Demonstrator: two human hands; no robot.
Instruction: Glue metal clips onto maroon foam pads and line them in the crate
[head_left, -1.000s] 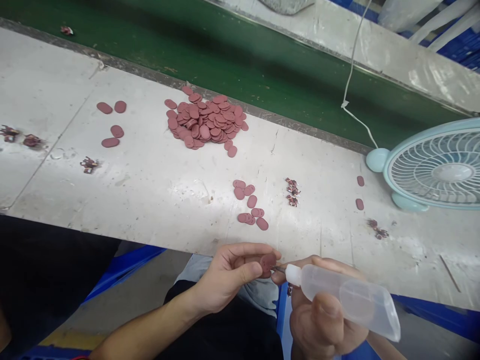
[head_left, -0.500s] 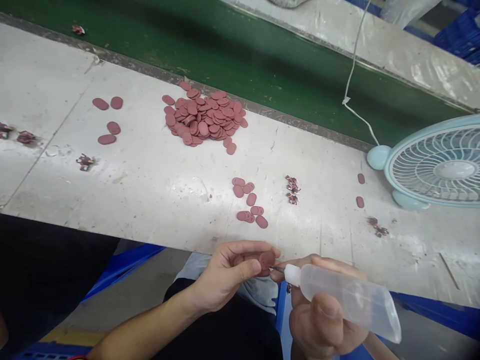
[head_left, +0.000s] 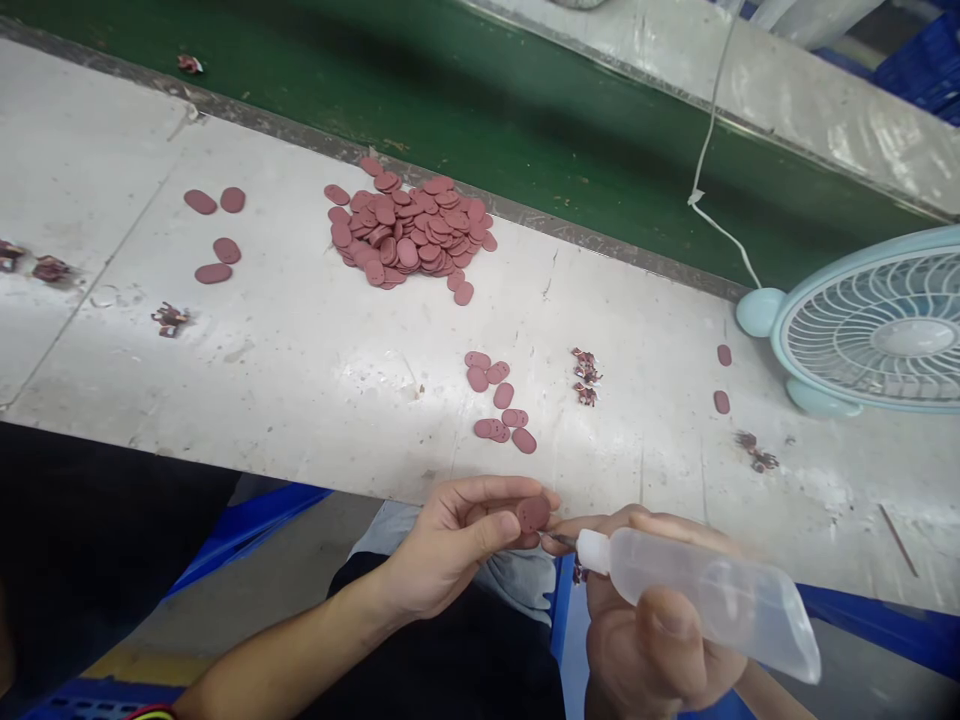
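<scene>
Maroon disc (head_left: 534, 513): left hand (head_left: 442, 552) pinching | translucent bottle (head_left: 724, 590): right hand (head_left: 637, 640) gripping, tip (head_left: 564, 541) beside disc

A small brown-and-white figurine (head_left: 190, 64) on the green conveyor belt (head_left: 315, 80) has travelled right, coming nearly level with the seam in the tabletop (head_left: 300, 350). The right hand (head_left: 660, 620) and its translucent squeeze bottle (head_left: 712, 595) have edged rightward, so the white cap (head_left: 594, 550) sits slightly farther from the left hand (head_left: 457, 540). More of the yellow-green wristband (head_left: 152, 712) now shows at the lower edge.
</scene>
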